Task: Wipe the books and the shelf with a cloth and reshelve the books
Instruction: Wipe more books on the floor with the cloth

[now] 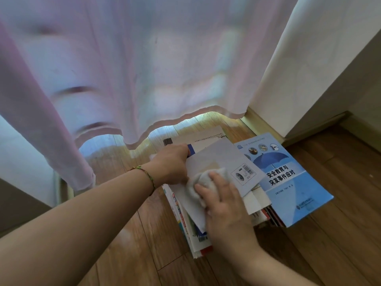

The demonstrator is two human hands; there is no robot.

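A pile of books [257,207] lies on the wooden floor. On top is a pale grey book [222,157], back cover up, with a barcode near its right corner. My left hand [171,164] grips that book's left edge. My right hand [222,205] presses a crumpled white cloth [206,178] onto the grey cover, fingers spread flat over it. A blue book with an umbrella picture [288,182] lies at the right of the pile. No shelf is in view.
A sheer pink-white curtain [134,69] hangs just behind the pile, its hem close above the books. A white wall corner with a skirting board [266,126] stands at the right. Wooden floor [340,223] spreads to the right and front.
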